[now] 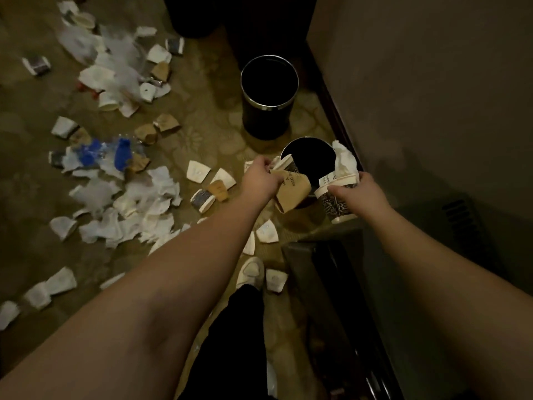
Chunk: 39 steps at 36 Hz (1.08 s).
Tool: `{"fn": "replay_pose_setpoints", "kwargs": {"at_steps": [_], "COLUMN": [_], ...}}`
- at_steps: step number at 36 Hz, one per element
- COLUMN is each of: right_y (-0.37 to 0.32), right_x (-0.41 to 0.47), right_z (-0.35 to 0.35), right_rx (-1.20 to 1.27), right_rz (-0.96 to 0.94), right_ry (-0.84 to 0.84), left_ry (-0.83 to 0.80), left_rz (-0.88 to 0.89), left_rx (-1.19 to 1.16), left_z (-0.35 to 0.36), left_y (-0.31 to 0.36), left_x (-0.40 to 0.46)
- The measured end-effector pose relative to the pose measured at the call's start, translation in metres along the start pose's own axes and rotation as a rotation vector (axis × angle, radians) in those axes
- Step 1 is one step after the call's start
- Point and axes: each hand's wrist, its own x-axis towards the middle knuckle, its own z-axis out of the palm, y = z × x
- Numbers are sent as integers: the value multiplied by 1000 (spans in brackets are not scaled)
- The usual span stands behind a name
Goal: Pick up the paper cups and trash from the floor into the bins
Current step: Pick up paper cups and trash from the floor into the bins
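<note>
Two hands work over the near round black bin, which stands on the patterned carpet floor just beside the dark wall. The left hand grips flattened brown and white paper cups at the bin's left rim. The right hand clutches stacked white printed paper cups stuffed with a crumpled white tissue, at the right rim. A second, taller black bin stands behind. Scattered crushed cups and paper scraps litter the carpet to the left, among them a crushed clear bottle with blue label.
</note>
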Motion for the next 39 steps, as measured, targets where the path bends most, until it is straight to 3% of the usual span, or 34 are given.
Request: {"fn": "replay_pose_setpoints", "kwargs": {"at_steps": [9,15,26,32,39], "right_y": [9,27,38,42,40], "right_x": [115,180,234,245,237], "right_z": [23,46,81,89,80], "right_rx": [-351,-364,-226,-346,-417], "right_rz": [59,140,79,66,66], "right_ry": [-107,-109,-8,-37,-56], "left_ry": [-100,-145,-167,-353,-315], "left_rz": [-35,-32,49,-8,13], "left_rx": [133,211,352,313,272], "left_z": [67,118,146,145,121], "left_y": [-11,-27,-36,-38,-35], "left_x": [113,174,221,231,220]}}
